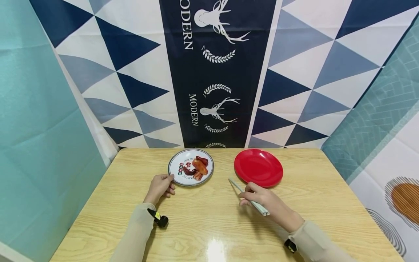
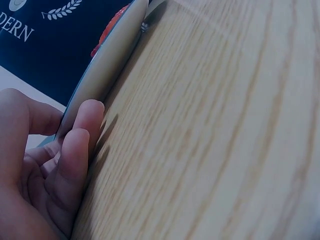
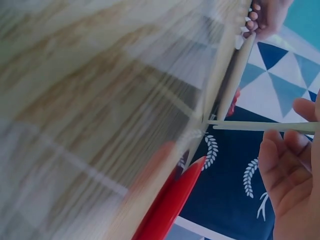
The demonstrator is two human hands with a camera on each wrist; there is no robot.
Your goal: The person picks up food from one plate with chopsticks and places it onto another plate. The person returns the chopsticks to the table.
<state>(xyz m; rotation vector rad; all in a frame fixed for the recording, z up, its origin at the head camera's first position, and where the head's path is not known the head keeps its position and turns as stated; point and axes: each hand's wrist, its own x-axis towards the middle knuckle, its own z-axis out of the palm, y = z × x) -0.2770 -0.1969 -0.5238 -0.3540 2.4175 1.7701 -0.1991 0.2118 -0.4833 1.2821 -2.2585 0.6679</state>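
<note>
A white plate (image 1: pixel 180 156) with a dark rim stands at the back of the table, bearing several glossy brown-red pieces of food (image 1: pixel 200 166) that look like cooked meat. My left hand (image 1: pixel 161 187) pinches its left front edge, thumb on top and fingers beneath, as the left wrist view (image 2: pixel 50 150) shows. In my right hand (image 1: pixel 265 200) is a pair of pale chopsticks (image 1: pixel 258 207), tips pointing forward and left, close together. Those tips hang between the white plate and a red plate (image 1: pixel 258 167), which bears nothing. The right hand is just in front of the red plate.
The wooden table (image 1: pixel 203 222) reaches back to a patterned cloth (image 1: pixel 216 72) hanging behind it. A teal sheet (image 1: pixel 49 127) borders the left side, and another patterned sheet (image 1: pixel 386 145) the right. Both wrists wear small black devices (image 1: pixel 160 219).
</note>
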